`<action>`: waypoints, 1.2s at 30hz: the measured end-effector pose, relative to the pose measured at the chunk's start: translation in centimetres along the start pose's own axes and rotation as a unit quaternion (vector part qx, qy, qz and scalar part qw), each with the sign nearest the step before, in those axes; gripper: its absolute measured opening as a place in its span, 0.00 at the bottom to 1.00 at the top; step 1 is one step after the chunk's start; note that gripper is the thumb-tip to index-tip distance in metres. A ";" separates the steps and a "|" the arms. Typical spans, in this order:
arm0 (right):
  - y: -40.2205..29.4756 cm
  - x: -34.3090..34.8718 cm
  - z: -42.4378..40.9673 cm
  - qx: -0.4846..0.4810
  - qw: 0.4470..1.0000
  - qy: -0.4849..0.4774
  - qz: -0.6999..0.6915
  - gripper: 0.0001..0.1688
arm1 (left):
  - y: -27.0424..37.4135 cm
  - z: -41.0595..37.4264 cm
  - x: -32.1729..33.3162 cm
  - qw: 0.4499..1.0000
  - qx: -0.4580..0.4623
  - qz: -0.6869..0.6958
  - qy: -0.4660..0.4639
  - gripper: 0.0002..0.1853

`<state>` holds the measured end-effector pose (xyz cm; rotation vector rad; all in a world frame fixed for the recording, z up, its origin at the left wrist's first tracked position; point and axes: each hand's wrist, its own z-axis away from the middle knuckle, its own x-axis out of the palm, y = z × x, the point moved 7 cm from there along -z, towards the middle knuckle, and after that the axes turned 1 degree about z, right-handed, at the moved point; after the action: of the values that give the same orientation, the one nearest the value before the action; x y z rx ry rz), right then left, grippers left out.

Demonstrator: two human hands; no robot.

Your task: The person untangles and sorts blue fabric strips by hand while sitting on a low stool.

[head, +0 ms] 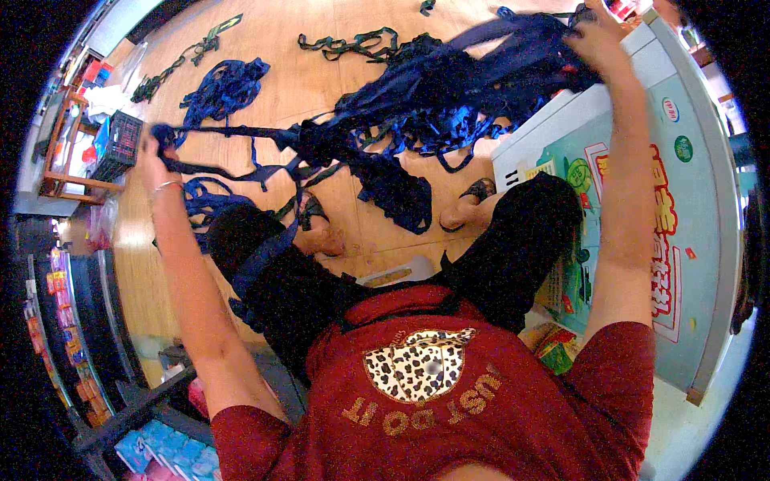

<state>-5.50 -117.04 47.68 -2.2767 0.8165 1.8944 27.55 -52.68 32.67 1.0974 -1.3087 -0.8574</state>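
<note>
My left hand [159,157] is raised at the left, gripping dark blue fabric strips [225,174] that stretch across to a dark knotted bunch [316,141]. At the upper right my right hand [592,45] holds the other side of the dark fabric bundle [511,54], partly blurred. Between the hands the cloth hangs over the floor before my feet. Beneath it lies a pile of shiny blue strips [445,129]. Another tangle of blue strips [225,90] rests on the floor at the upper left. One dark strip lies over my left thigh.
Green-black strips [349,47] and a floor arrow sticker [227,24] are on the wooden floor [385,240]. A printed white-framed cabinet [637,156] stands close at my right. To the left are a black crate [120,147], a wooden rack [78,179] and shelves with packets [72,343].
</note>
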 end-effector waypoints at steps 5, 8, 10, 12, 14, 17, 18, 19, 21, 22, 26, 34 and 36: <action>-7.8 13.0 2.4 -0.040 0.942 -0.293 -0.158 0.30 | 12.7 13.6 13.9 0.947 -0.011 0.060 -0.314 0.11; -12.5 14.8 3.9 -0.081 0.936 -0.322 -0.119 0.33 | 15.7 17.9 19.3 0.900 0.032 -0.004 -0.435 0.14; -17.5 11.1 6.0 -0.110 0.922 -0.319 -0.188 0.39 | 16.0 18.5 22.1 0.878 0.068 0.012 -0.474 0.13; -23.1 5.2 7.6 -0.218 0.867 -0.208 -0.396 0.47 | 16.3 19.2 24.7 0.885 0.137 0.060 -0.441 0.10; -28.4 0.7 8.8 -0.282 0.809 -0.098 -0.506 0.46 | 18.0 20.9 26.4 0.880 0.128 0.053 -0.454 0.12; -32.0 1.7 9.7 -0.289 0.768 -0.265 -0.506 0.23 | 17.1 19.3 28.6 0.870 0.172 0.025 -0.461 0.12; -30.6 3.4 9.3 -0.279 0.770 -0.185 -0.543 0.18 | 16.3 17.9 29.0 0.877 0.191 -0.010 -0.440 0.12; -29.0 5.1 8.8 -0.278 0.757 -0.101 -0.582 0.16 | 16.0 16.3 28.4 0.888 0.218 -0.070 -0.400 0.13; -21.6 7.9 8.1 -0.094 0.752 -0.056 -0.650 0.18 | 12.4 11.9 27.4 0.885 0.257 -0.244 -0.304 0.14; -19.2 8.8 7.7 -0.021 0.722 -0.026 -0.692 0.19 | 11.0 9.9 25.1 0.858 0.263 -0.364 -0.248 0.14; -12.3 8.0 8.4 0.128 0.579 0.014 -0.805 0.18 | -7.0 13.2 19.5 0.647 0.122 -0.482 -0.578 0.26; -6.1 16.7 6.3 0.243 0.645 0.026 -0.724 0.15 | -18.4 30.3 8.9 0.675 -0.374 -0.324 -0.548 0.15; -7.1 20.3 6.4 0.086 0.916 0.000 -0.391 0.22 | -16.2 29.3 10.0 0.762 -0.351 -0.241 -0.487 0.11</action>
<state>-6.11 -115.61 25.30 -2.0320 0.0187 1.3777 1.28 -70.67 18.39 0.3033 -1.2717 -2.3042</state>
